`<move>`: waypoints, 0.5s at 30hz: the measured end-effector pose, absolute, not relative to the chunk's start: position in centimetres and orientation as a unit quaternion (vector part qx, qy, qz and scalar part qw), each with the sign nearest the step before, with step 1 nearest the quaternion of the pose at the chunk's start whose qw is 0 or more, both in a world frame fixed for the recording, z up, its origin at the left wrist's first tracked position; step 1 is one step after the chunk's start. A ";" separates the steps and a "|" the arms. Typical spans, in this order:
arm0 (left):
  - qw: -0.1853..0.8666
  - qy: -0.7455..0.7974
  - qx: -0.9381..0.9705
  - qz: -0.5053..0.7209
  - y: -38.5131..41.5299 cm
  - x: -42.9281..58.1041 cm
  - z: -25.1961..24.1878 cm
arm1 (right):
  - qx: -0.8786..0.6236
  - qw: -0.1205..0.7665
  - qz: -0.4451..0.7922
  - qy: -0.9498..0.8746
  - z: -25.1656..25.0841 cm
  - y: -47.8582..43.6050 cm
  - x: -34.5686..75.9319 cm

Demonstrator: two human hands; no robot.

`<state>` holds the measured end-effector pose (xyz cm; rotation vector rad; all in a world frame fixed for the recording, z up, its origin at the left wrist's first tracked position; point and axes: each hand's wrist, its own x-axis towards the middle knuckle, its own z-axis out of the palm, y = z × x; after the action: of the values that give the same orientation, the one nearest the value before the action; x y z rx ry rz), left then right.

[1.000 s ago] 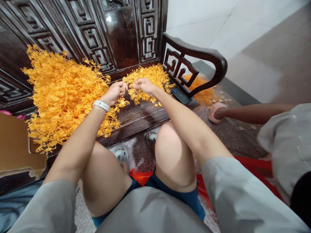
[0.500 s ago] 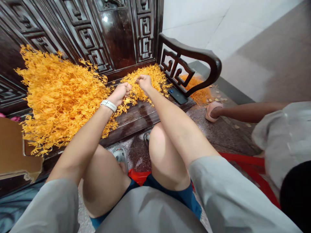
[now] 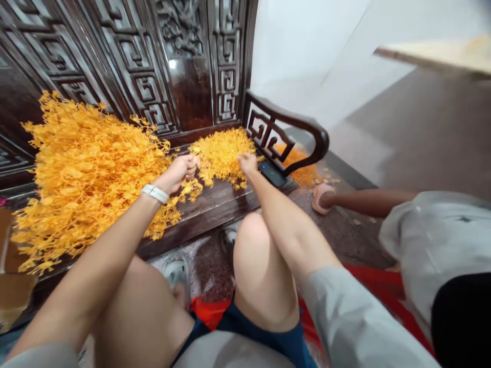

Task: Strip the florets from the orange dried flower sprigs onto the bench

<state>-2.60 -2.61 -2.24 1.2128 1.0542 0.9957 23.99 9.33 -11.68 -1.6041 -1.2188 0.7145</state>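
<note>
My left hand (image 3: 182, 171), below a white watch band (image 3: 155, 193), is closed in front of the gap between two heaps of yellow-orange plastic pieces. What its fingers hold is too small to make out. The large heap (image 3: 95, 168) of branching, stringy pieces lies to its left. Over the right edge of the smaller heap (image 3: 218, 151) of loose yellow pieces, my right hand (image 3: 247, 163) has its fingers pinched together; whatever is in them is hidden. Both heaps rest on a dark wooden bench seat (image 3: 215, 204).
A phone (image 3: 272, 174) lies by the bench's carved armrest (image 3: 293, 121). Beyond it, an orange pile (image 3: 303, 166) sits on the floor. Another person's leg (image 3: 368, 202) is at the right. A torn cardboard box (image 3: 15, 291) stands at the left, and a pale board (image 3: 441, 56) juts in upper right.
My hands have drawn apart, the right one shifting toward the armrest side of the small heap. The camera has tilted, so the bench sits lower and a board shows at upper right.
</note>
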 end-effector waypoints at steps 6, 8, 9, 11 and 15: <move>0.552 0.465 0.516 0.461 -1.4 -3.1 -3.7 | -0.620 0.450 0.257 -0.589 -9.2 9.5 22.4; 0.501 0.505 0.518 0.475 -1.0 -2.7 -3.8 | -0.581 0.460 0.275 -0.613 -7.9 9.2 21.1; 0.459 0.529 0.527 0.481 -0.9 -2.5 -3.8 | -0.562 0.466 0.307 -0.610 -7.2 8.9 20.5; 0.334 0.570 0.578 0.479 -0.8 -2.2 -3.7 | -0.526 0.463 0.415 -0.580 -5.7 7.9 19.0; 0.068 0.593 0.715 0.365 -1.5 -2.2 -3.3 | -0.459 0.403 0.605 -0.510 -3.2 5.7 15.6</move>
<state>-2.16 -1.52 -3.30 2.1539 1.7856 1.0987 15.63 5.72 -3.22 -1.1594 -1.2887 1.5295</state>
